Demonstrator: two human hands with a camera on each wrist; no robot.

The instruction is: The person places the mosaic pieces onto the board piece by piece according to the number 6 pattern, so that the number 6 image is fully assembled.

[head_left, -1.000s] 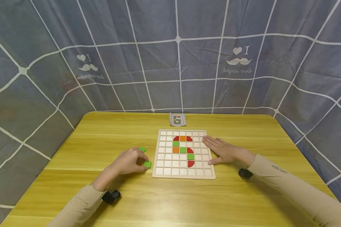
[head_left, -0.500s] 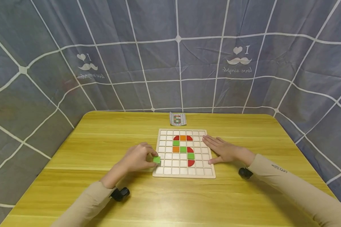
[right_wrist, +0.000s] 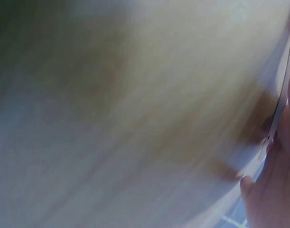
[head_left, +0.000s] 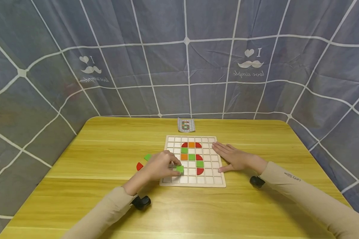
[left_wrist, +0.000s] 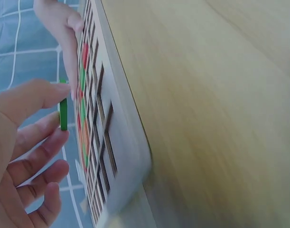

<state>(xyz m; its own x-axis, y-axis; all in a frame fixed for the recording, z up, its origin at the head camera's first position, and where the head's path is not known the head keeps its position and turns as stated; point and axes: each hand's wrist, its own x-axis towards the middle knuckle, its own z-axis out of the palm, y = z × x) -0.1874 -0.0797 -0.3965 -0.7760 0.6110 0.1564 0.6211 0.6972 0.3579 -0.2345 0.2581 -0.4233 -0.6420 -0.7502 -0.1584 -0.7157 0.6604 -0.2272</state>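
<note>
Between thumb and fingers my left hand (head_left: 161,166) pinches a green square tile (head_left: 179,169) over the left part of the wooden grid board (head_left: 222,181). In the left wrist view the tile (left_wrist: 63,111) is held edge-on, apart from the board. My right hand (head_left: 234,157) rests with straight fingers on the board's right edge. Red rounded tiles, green squares and orange squares such as the upper orange tile (head_left: 191,145) lie in the board's cells. The right wrist view shows mostly blurred tabletop, with part of the right hand (right_wrist: 273,185) at its edge.
Left of the board, partly beside my left forearm, lie a loose green tile (head_left: 148,157) and a red rounded tile (head_left: 139,166). A small pattern card (head_left: 186,125) lies behind the board. A grey curtain (head_left: 167,66) hangs past the table's far edge.
My left hand has carried the green tile from the table left of the board rightward over the board. The red tile at left has come into view. My right hand stays put.
</note>
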